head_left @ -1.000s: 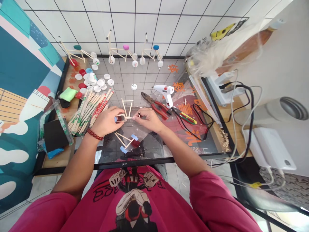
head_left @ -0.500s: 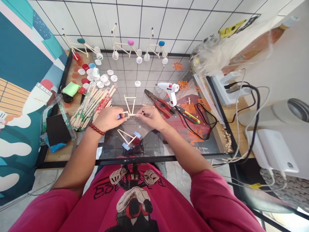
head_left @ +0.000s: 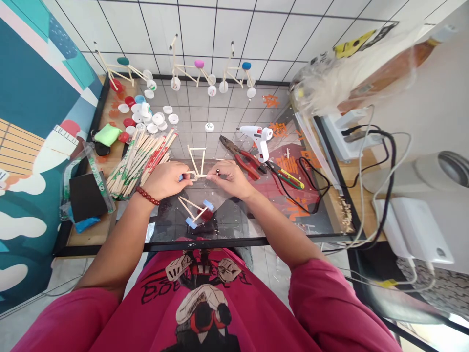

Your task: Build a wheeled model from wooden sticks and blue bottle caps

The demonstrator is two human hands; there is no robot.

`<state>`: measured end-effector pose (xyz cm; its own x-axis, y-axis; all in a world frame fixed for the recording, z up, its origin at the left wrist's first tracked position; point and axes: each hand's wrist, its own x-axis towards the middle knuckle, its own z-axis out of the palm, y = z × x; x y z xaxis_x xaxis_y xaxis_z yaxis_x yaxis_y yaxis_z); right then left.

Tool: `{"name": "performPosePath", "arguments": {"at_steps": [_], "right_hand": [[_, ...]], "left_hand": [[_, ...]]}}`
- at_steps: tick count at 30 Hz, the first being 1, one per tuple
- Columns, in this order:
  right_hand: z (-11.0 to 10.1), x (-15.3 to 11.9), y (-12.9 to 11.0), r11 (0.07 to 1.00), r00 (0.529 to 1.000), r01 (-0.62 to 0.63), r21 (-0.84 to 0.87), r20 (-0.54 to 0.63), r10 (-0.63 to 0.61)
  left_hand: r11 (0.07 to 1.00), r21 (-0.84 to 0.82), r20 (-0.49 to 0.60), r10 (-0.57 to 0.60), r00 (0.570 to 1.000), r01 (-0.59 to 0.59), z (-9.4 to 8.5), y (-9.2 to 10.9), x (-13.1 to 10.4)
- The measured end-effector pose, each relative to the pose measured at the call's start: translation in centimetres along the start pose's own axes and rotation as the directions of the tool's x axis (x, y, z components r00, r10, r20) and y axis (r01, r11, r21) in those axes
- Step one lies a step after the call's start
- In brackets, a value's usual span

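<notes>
Over the front of the glass table, my left hand (head_left: 165, 181), with a red bead bracelet at the wrist, pinches the left end of a small frame of thin wooden sticks (head_left: 202, 161). A bit of blue shows by its fingers. From the other side, my right hand (head_left: 232, 179) has thumb and finger closed on the end of a light stick that meets the frame's lower joint. A small dark-tipped piece shows at its fingers; its kind is unclear. Nearer my body lies a triangular stick piece (head_left: 192, 211) with blue ends. Palms and fingertips are partly hidden.
Pliers (head_left: 244, 157), a white glue gun (head_left: 257, 139) and a yellow-green cutter (head_left: 289, 178) lie to the right. Wrapped sticks (head_left: 137, 164) and bottle caps (head_left: 158, 119) are at left. Stick models (head_left: 190, 73) stand along the back. A power strip (head_left: 337, 132) is at far right.
Almost nothing differs. Both hands keep their hold on the stick frame at the same spot, and the view has shifted very slightly.
</notes>
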<state>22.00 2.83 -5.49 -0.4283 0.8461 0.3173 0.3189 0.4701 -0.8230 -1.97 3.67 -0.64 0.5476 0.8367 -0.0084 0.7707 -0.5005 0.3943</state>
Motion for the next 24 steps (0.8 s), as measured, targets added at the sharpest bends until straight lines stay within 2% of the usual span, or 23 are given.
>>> {"name": "performPosePath", "arguments": {"at_steps": [19, 24], "right_hand": [[0.05, 0.05, 0.03, 1.0, 1.0, -0.01, -0.02, -0.011, 0.01], [0.05, 0.11, -0.07, 0.997, 1.0, -0.02, -0.08, -0.024, 0.018]], "left_hand": [[1.0, -0.004, 0.055, -0.01, 0.998, 0.011, -0.33, 0.19, 0.44], [1.0, 0.016, 0.01, -0.016, 1.0, 0.016, -0.25, 0.04, 0.04]]}}
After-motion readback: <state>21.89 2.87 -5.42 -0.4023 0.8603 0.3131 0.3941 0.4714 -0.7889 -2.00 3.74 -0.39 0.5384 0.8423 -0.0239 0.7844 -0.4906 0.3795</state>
